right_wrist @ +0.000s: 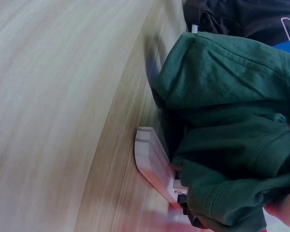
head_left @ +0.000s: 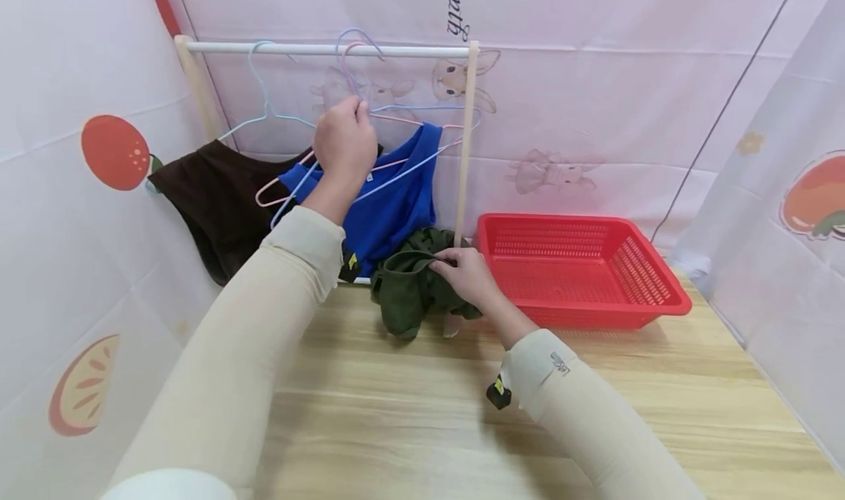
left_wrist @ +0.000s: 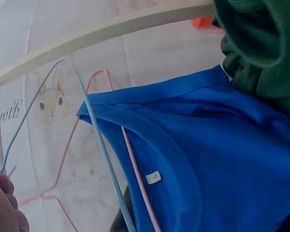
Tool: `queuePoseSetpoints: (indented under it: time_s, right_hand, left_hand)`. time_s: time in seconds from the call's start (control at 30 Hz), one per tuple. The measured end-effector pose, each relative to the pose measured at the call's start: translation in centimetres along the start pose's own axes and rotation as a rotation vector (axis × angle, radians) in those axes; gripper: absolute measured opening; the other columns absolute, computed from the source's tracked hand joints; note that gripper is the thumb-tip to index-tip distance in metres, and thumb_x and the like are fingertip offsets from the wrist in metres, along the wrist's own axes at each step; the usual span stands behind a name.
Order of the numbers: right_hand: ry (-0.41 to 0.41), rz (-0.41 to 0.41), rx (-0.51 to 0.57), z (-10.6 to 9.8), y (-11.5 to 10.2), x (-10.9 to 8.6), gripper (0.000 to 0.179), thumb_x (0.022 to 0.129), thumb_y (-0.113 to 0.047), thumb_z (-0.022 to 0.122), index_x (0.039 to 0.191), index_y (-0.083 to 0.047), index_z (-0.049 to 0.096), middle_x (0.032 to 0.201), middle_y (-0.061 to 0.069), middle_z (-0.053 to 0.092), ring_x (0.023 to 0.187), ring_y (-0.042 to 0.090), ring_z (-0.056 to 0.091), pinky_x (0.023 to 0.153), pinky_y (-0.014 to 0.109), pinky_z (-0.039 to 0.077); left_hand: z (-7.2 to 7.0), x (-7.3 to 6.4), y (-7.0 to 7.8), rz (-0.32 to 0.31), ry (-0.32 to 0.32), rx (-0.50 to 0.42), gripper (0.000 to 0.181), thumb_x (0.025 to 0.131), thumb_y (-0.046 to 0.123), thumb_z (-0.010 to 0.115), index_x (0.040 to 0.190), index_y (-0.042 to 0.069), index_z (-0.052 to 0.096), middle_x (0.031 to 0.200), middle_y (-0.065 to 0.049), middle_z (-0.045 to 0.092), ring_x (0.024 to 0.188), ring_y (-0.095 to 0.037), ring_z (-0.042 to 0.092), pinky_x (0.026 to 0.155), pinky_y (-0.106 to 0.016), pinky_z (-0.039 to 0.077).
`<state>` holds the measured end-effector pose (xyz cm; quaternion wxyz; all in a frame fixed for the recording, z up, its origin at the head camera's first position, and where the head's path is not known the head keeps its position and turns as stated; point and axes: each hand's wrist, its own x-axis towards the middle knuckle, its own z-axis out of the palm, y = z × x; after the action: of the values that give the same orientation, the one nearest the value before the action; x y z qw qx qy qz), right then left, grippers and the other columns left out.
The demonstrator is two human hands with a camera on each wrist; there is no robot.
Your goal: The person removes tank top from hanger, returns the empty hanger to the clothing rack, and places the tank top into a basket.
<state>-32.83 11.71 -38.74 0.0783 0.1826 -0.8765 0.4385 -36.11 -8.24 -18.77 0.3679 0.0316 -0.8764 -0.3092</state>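
Observation:
My left hand [head_left: 346, 137] is raised in front of the rack and grips a light blue wire hanger [left_wrist: 104, 152] near its hook. Behind that hanger, a blue tank top [head_left: 396, 207] hangs on a pink hanger [left_wrist: 139, 179]. Lower and to the right, my right hand [head_left: 467, 274] pinches the edge of a crumpled dark green garment [head_left: 404, 302], thumb against the cloth. An open band of the garment faces up, and its folds bunch around the rack's right foot [right_wrist: 147, 157]. A dark brown sleeveless top [head_left: 221, 199] hangs at the left on a pale turquoise hanger [head_left: 266, 93].
The small clothes rack has a white top rail [head_left: 422, 50] and a wooden right post [head_left: 466, 148]. A red perforated basket [head_left: 581, 317] stands right of the rack on the wood-grain table [head_left: 396, 412]. Printed cloth walls [head_left: 594, 97] enclose the table's back and sides.

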Motion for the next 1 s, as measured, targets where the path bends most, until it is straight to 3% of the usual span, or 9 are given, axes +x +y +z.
queuePoseSetpoints:
  time_s: [0.3,0.57,0.67,0.9,1.0]
  right_hand:
    - [0.002,-0.009,0.007,-0.2,0.2,-0.2,0.022,0.094,-0.023,0.068,0.111,-0.011,0.075,0.11,0.008,0.073,0.098,0.022,0.065,0.086,0.038,0.054]
    - [-0.003,-0.009,0.017,-0.5,0.1,-0.3,0.021,0.094,-0.022,0.068,0.11,-0.011,0.075,0.109,0.008,0.073,0.098,0.022,0.066,0.088,0.039,0.054]
    - [-0.008,-0.013,0.023,-0.6,-0.1,-0.3,0.02,0.094,-0.021,0.068,0.11,-0.01,0.075,0.11,0.008,0.073,0.1,0.021,0.065,0.089,0.039,0.054]
    - [-0.013,-0.015,0.024,-0.6,-0.3,-0.2,0.02,0.094,-0.021,0.067,0.109,-0.01,0.075,0.11,0.008,0.073,0.101,0.02,0.065,0.091,0.04,0.053]
    - [-0.02,-0.011,0.027,-0.6,-0.3,-0.2,0.02,0.095,-0.021,0.067,0.109,-0.01,0.075,0.111,0.008,0.073,0.101,0.02,0.064,0.091,0.04,0.053]
  left_hand:
    - [1.2,2.1,3.2,0.001,-0.098,0.107,0.037,0.105,0.037,0.038,0.116,0.018,0.069,0.122,-0.006,0.069,0.113,-0.028,0.064,0.088,-0.047,0.051]
    - [2.5,2.6,4.8,0.011,-0.173,0.162,0.04,0.106,0.037,0.035,0.126,0.019,0.065,0.124,-0.004,0.067,0.115,-0.024,0.062,0.092,-0.042,0.05]
    - [2.7,2.7,5.0,0.019,-0.184,0.19,0.039,0.106,0.036,0.037,0.125,0.02,0.066,0.124,-0.005,0.067,0.116,-0.025,0.061,0.093,-0.043,0.049]
    - [3.7,2.3,4.6,0.076,-0.288,0.206,0.035,0.105,0.036,0.04,0.109,0.016,0.069,0.11,-0.004,0.07,0.105,-0.023,0.064,0.087,-0.042,0.05]
    - [4.1,2.2,4.4,0.09,-0.309,0.213,0.033,0.105,0.036,0.042,0.106,0.016,0.069,0.112,-0.003,0.07,0.106,-0.024,0.065,0.085,-0.043,0.051]
